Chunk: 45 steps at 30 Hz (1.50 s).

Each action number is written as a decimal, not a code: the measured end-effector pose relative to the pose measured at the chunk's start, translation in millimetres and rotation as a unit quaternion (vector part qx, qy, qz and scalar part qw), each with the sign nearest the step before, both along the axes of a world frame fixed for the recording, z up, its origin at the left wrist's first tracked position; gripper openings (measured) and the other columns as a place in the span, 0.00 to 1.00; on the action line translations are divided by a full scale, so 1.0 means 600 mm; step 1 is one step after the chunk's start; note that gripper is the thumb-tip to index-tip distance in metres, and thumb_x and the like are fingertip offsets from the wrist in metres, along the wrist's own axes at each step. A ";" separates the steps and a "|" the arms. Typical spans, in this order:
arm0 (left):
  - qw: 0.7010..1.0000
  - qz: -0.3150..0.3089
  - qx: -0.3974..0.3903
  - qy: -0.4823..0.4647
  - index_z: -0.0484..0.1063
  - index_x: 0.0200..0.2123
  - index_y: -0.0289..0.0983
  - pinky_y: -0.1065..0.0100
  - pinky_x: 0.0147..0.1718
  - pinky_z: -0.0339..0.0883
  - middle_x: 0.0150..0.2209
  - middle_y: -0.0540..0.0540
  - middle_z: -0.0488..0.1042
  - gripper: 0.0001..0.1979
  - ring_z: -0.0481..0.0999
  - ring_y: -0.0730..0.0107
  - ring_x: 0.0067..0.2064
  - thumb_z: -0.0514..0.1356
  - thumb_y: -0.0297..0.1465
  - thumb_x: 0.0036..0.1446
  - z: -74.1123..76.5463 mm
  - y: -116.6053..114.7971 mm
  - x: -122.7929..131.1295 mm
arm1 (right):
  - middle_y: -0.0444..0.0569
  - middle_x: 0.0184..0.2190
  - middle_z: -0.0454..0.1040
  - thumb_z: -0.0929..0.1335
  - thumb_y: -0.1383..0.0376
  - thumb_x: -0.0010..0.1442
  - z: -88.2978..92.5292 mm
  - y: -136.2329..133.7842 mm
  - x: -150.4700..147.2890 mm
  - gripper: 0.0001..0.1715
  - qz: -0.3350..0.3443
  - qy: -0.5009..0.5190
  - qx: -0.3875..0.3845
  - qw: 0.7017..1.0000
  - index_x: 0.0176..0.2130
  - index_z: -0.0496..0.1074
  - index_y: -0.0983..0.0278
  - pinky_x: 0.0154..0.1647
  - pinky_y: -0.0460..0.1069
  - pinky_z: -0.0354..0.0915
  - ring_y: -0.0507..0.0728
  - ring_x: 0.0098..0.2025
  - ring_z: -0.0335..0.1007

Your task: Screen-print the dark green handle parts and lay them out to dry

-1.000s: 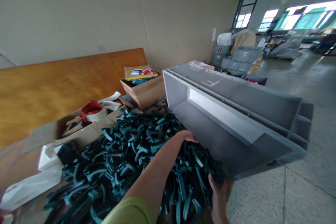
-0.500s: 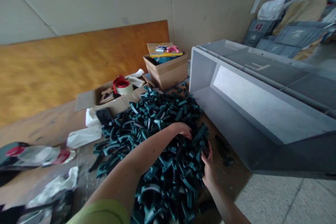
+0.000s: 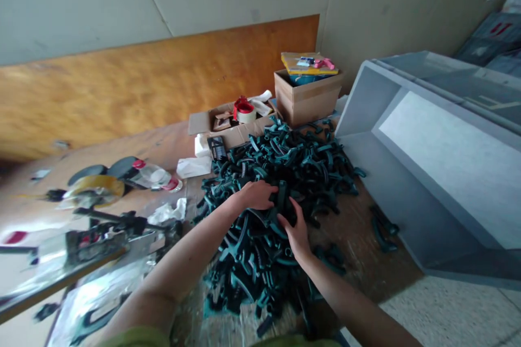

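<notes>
A large heap of dark green-black plastic parts (image 3: 252,260), curved and handle-like, some with coil springs, is spread over the wooden table. In the middle of this heap both my hands are close together. My left hand (image 3: 259,195) has its fingers curled against an upright dark plastic part (image 3: 281,195). From the right, my right hand (image 3: 296,227) curls its thumb and fingers around dark parts just beside it. Which pieces each hand grips is partly hidden by the fingers and the clutter.
To the right, a grey plastic bin (image 3: 378,160) lies on its side, opening toward the heap. Behind stand a cardboard box (image 3: 307,100) and a low open carton (image 3: 244,134) with tape rolls. Leftward lie a plastic bottle (image 3: 157,176), a yellow tape roll (image 3: 95,190) and crumpled tissue (image 3: 167,212).
The view has turned left, showing more of the table. My hands have come from the heap's right edge to its middle, closer together. The heap's right part is more spread out.
</notes>
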<state>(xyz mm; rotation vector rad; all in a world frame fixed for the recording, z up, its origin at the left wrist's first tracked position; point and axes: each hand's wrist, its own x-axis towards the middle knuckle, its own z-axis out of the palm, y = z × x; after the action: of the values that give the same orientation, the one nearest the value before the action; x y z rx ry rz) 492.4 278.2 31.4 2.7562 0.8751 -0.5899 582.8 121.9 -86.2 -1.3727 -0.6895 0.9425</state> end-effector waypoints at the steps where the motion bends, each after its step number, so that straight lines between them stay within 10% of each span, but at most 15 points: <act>1: 1.000 0.001 0.002 -0.003 0.71 0.53 0.46 0.61 0.45 0.71 0.51 0.43 0.77 0.22 0.75 0.56 0.53 0.58 0.38 0.55 0.003 -0.001 -0.015 | 0.51 0.61 0.66 0.72 0.51 0.55 0.005 0.002 -0.004 0.41 0.014 -0.031 0.002 0.999 0.63 0.60 0.58 0.67 0.60 0.53 0.63 0.65 0.57; 12: 0.987 0.089 -0.002 -0.132 0.67 0.59 0.43 0.62 0.56 0.66 0.57 0.45 0.74 0.26 0.74 0.60 0.56 0.59 0.38 0.57 -0.021 -0.035 -0.182 | 0.57 0.70 0.48 0.63 0.48 0.64 0.020 0.020 -0.064 0.44 0.151 -0.349 -0.008 0.925 0.70 0.43 0.57 0.62 0.77 0.46 0.74 0.70 0.39; 18: 0.904 0.219 0.202 -0.307 0.62 0.62 0.39 0.52 0.62 0.60 0.64 0.39 0.65 0.26 0.62 0.56 0.65 0.57 0.37 0.62 -0.044 -0.179 -0.244 | 0.56 0.69 0.51 0.63 0.49 0.66 0.026 -0.044 0.034 0.39 0.289 -0.437 0.029 0.851 0.70 0.48 0.53 0.63 0.70 0.54 0.70 0.68 0.49; 21: 0.854 0.272 0.260 -0.359 0.51 0.68 0.45 0.47 0.63 0.58 0.69 0.39 0.55 0.34 0.54 0.53 0.69 0.58 0.37 0.61 -0.106 -0.317 -0.270 | 0.53 0.70 0.50 0.66 0.50 0.64 -0.024 -0.149 0.135 0.44 0.244 -0.514 0.097 0.817 0.70 0.44 0.54 0.67 0.67 0.50 0.66 0.70 0.44; 27: 0.867 0.407 0.158 -0.241 0.48 0.69 0.50 0.36 0.59 0.56 0.72 0.38 0.40 0.47 0.44 0.38 0.70 0.67 0.38 0.50 -0.298 -0.533 -0.265 | 0.53 0.71 0.42 0.72 0.46 0.52 -0.177 -0.324 0.229 0.52 0.308 -0.636 0.057 0.705 0.68 0.53 0.53 0.64 0.76 0.44 0.75 0.71 0.35; 30: 0.865 0.451 0.116 -0.186 0.56 0.67 0.47 0.35 0.61 0.53 0.71 0.35 0.45 0.46 0.39 0.38 0.71 0.69 0.39 0.45 -0.334 -0.539 -0.246 | 0.47 0.72 0.42 0.74 0.53 0.51 -0.200 -0.308 0.179 0.48 0.347 -0.641 0.041 0.683 0.66 0.57 0.48 0.63 0.73 0.51 0.77 0.71 0.33; 39: 0.866 0.423 0.137 -0.228 0.56 0.66 0.41 0.41 0.62 0.55 0.72 0.33 0.40 0.45 0.31 0.44 0.71 0.69 0.38 0.46 -0.324 -0.484 -0.256 | 0.34 0.72 0.27 0.71 0.80 0.48 -0.177 -0.176 0.052 0.53 0.268 -0.654 0.140 0.693 0.62 0.61 0.38 0.61 0.75 0.55 0.79 0.70 0.20; 45: 0.898 0.383 0.093 -0.195 0.72 0.53 0.45 0.55 0.53 0.71 0.66 0.44 0.62 0.19 0.59 0.53 0.67 0.60 0.39 0.58 -0.239 -0.423 -0.325 | 0.39 0.72 0.27 0.66 0.84 0.47 -0.152 -0.150 0.023 0.52 0.221 -0.650 0.128 0.716 0.62 0.62 0.43 0.63 0.76 0.51 0.77 0.71 0.23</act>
<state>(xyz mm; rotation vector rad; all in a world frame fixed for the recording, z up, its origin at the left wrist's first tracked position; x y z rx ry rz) 297.5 24.4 -111.9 2.2335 1.8009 0.1916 596.7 32.0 -177.1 -1.5046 -2.2014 0.0103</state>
